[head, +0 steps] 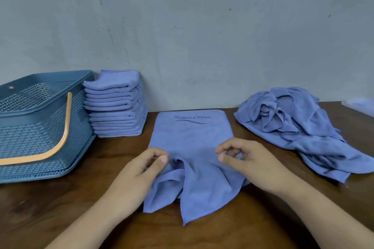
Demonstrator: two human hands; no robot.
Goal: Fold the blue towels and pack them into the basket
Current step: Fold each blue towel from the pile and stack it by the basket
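Left hand [141, 170], right hand [250, 164]: one towel [192, 137].

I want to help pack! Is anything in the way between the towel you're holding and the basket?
Nothing visible is. The towel lies right of the basket with bare table between. The folded stack stands farther back beside the basket, and the orange handle hangs down its side.

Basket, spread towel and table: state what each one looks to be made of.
The basket looks like moulded plastic, matte blue-grey, with perforated lattice walls. The towel is soft cloth, probably microfibre: matte, it drapes and bunches in folds. The table is dark brown wood or wood-look laminate; grain streaks show with a slight sheen, and I cannot tell which.
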